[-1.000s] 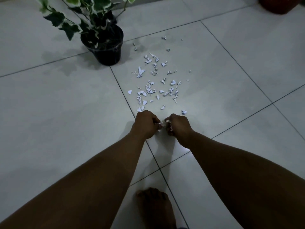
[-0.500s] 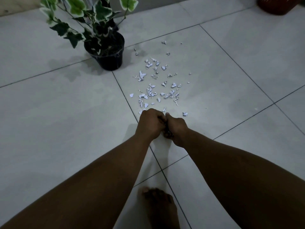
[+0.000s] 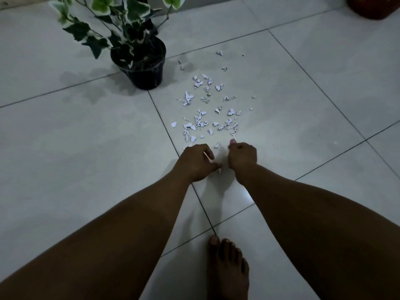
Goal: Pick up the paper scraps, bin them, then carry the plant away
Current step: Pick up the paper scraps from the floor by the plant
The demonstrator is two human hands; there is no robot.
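Several small white paper scraps (image 3: 203, 118) lie scattered over a pale floor tile. My left hand (image 3: 195, 162) rests low at the near edge of the scatter, fingers curled around white paper scraps that show at its fingertips. My right hand (image 3: 242, 158) is a short gap to its right, closed in a fist with its thumb reaching to a scrap at the scatter's near edge. A variegated ivy plant in a black pot (image 3: 140, 63) stands on the floor beyond the scraps, to the left.
A reddish-brown container (image 3: 372, 7) sits at the top right corner, partly cut off. My bare foot (image 3: 227, 267) is on the floor below my hands. Dark grout lines cross the pale tiles (image 3: 65, 148).
My hands were pressed together half a second ago; now they have parted slightly, the right hand shifting right toward the scraps. The view has tilted, so the plant sits lower in frame.
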